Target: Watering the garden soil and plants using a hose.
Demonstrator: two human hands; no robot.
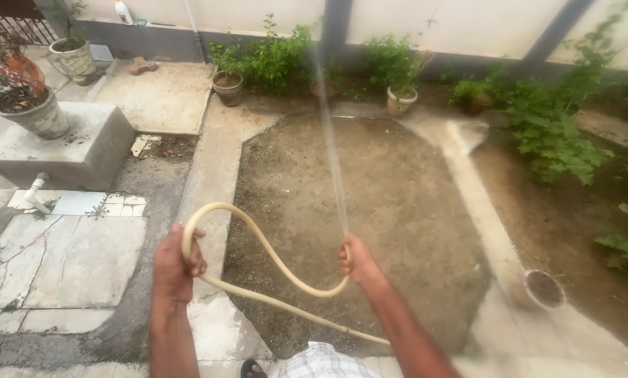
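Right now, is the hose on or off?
On: a thin stream of water shoots from the hose end in the right hand toward the potted plants.

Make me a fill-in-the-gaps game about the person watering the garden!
1. Both hands grip a cream-coloured ______.
2. The right hand holds the end where the ______ sprays out toward the plants by the wall.
3. The left hand holds a bend of the hose, which curves into a ______ between the hands.
4. The water jet flies over a bare patch of ______.

Missing words: hose; water; loop; soil
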